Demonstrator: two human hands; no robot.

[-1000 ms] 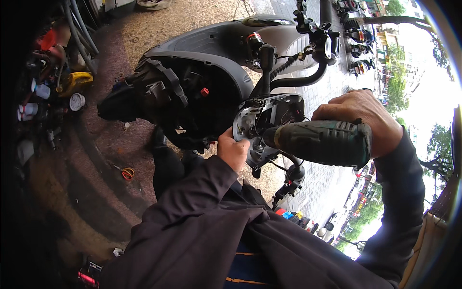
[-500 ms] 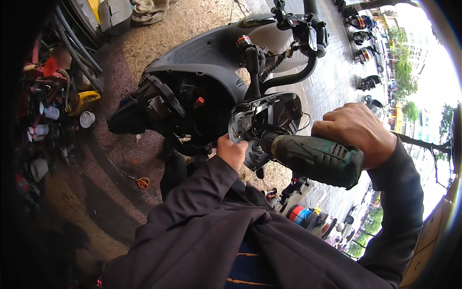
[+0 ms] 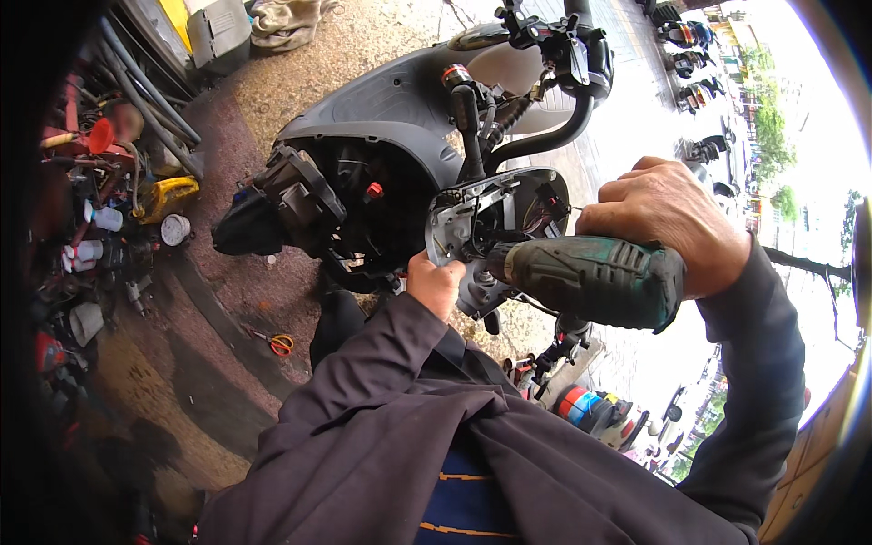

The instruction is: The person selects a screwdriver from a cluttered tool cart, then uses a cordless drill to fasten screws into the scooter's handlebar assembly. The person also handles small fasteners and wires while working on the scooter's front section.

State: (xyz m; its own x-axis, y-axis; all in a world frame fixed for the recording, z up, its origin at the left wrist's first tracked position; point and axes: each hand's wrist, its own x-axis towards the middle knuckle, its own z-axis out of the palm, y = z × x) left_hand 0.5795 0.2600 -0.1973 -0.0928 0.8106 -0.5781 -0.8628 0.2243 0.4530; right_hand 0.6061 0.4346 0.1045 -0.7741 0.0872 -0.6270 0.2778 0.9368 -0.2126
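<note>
My right hand (image 3: pixel 668 222) is wrapped round the grip of a dark green power drill (image 3: pixel 586 280), whose nose points left into an opened scooter headlight housing (image 3: pixel 536 204). Where the drill's tip meets the housing is partly hidden. My left hand (image 3: pixel 434 283) grips the housing's lower left edge, thumb on top. Wires and a metal bracket (image 3: pixel 450 227) show inside the shell. Beyond it lie the scooter's bare steering column (image 3: pixel 468 132), black handlebar (image 3: pixel 549 136) and grey body panel (image 3: pixel 381 95). To the left sits an open dark front cavity with a small red part (image 3: pixel 374 190).
Orange-handled scissors (image 3: pixel 282 344) lie on the floor at left. Tools, hoses, a round gauge (image 3: pixel 175 230) and a yellow tool (image 3: pixel 168 195) crowd the far left. Coloured tape rolls (image 3: pixel 581 404) stand at lower right. Parked scooters (image 3: pixel 686 64) line the paved street.
My view has shifted slightly, so surroundings sit a little differently in the picture. The drill and my right hand appear somewhat higher; both hands keep their holds.
</note>
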